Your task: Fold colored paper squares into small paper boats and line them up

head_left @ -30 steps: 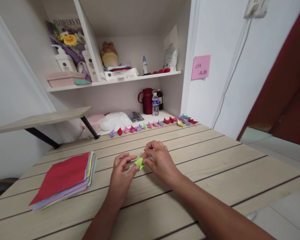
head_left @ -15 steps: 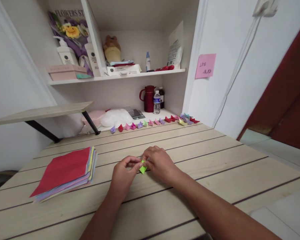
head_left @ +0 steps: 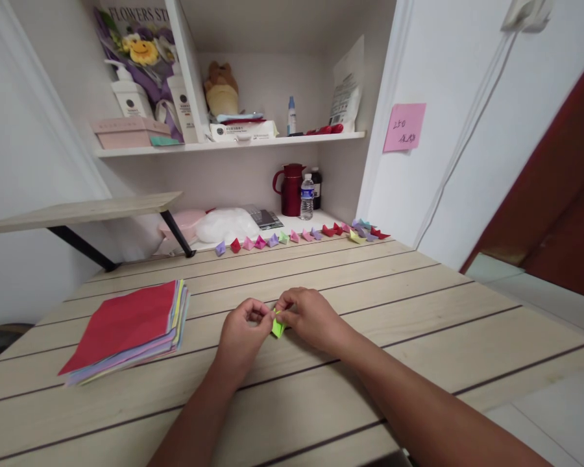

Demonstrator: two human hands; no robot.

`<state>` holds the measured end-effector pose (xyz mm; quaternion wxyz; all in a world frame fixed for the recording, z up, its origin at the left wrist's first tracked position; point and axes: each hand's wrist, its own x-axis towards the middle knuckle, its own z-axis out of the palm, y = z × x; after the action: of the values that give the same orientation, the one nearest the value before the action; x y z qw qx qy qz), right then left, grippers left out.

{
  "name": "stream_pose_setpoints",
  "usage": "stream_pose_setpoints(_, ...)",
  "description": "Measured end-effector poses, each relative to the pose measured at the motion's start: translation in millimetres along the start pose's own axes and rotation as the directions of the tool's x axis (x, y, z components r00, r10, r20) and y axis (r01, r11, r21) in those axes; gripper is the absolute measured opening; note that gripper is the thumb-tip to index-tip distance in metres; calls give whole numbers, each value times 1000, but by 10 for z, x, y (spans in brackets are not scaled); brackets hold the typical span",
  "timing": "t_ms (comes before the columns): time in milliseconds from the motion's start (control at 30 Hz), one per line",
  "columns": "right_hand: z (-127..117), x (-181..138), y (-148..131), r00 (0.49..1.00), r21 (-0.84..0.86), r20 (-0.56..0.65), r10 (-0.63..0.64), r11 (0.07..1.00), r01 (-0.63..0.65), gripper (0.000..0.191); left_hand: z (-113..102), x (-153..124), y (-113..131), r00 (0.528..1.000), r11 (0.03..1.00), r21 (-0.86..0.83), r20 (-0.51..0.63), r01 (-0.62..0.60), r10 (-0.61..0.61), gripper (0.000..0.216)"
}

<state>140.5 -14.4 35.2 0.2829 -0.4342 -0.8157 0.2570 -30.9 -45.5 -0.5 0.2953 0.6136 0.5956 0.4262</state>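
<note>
A small piece of folded bright green paper (head_left: 278,327) is held low over the wooden tabletop (head_left: 316,402), in the middle of the view. My left hand (head_left: 246,326) pinches its left side between thumb and fingertips. On the other side, my right hand (head_left: 307,316) is closed on the paper's upper right part, and its fingers hide some of the folds. Left of my hands lies a stack of coloured paper sheets (head_left: 126,324), a red one on top.
Several small folded paper boats (head_left: 260,242) line the table's back edge. A raised wooden shelf (head_left: 87,209) on black legs stands at the back left. Behind are a dark red jug (head_left: 291,190), a water bottle (head_left: 307,198) and a white plastic bag (head_left: 228,225).
Both hands stay on the green paper. My left fingers have shifted slightly, and a little more of the paper shows. The whole view has tilted a little.
</note>
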Motion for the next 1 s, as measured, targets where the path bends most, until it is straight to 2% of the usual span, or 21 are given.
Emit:
stream_pose_setpoints(233, -27, 35, 22, 983, 147, 169, 78, 984, -103, 11, -34, -41, 17, 999, 990, -138, -14, 31, -34, 27)
stream_pose_setpoints(433, -233, 240, -76, 951, 122, 306, 51, 988, -92, 9, -10, -17, 68, 995, 960, -266, -25, 84, -94, 22)
stream_pose_setpoints(567, -272, 382, -27, 933, 96, 356, 46, 992, -85, 13, 28, 23, 126, 990, 939, -325, -35, 116, -134, 22)
stream_pose_setpoints(733, -249, 481, 237, 941, 116, 336, 35, 990, -79, 23, -16, 133, 189, 986, 930, -330, 24, 164, -166, 21)
stream_pose_setpoints(800, -261, 497, 348, 954, 122, 299, 20, 991, -59, 23, -42, 202, 217, 985, 934, -311, 56, 174, -165, 30)
stream_pose_setpoints(900, -284, 501, 468, 975, 119, 220, -38, 993, 12, 23, -31, 304, 260, 983, 949, -264, 106, 173, -149, 39)
stream_pose_setpoints(1000, -278, 495, 527, 984, 94, 139, -113, 991, 100, 24, 48, 364, 265, 979, 962, -216, 155, 166, -134, 36)
